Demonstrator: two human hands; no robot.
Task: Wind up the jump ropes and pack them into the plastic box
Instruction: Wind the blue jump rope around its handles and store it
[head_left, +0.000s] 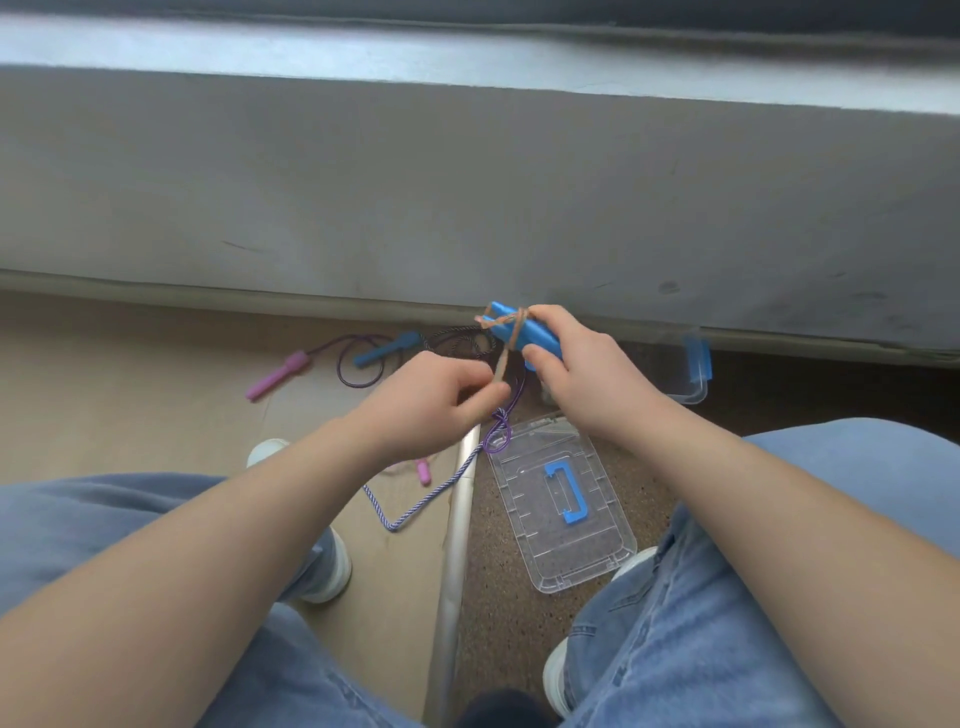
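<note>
Right hand (582, 374): clamping round the paired blue handles (524, 330), holding them up as a core for winding.
Left hand (431, 400): pinching the tan rope (501, 364), pulling it taut so the turns are lying tight.
Box (696, 364): sitting open just behind the right hand, within reach.
Lid (566, 504): lying off, on the floor.
Other ropes (280, 374): lying loose on the floor, not yet wound.

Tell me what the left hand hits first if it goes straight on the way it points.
The left hand, pinching the tan rope, points toward the blue handles gripped by the right hand. It would likely meet those handles, or that hand's thumb, first; depth is unclear.
</note>
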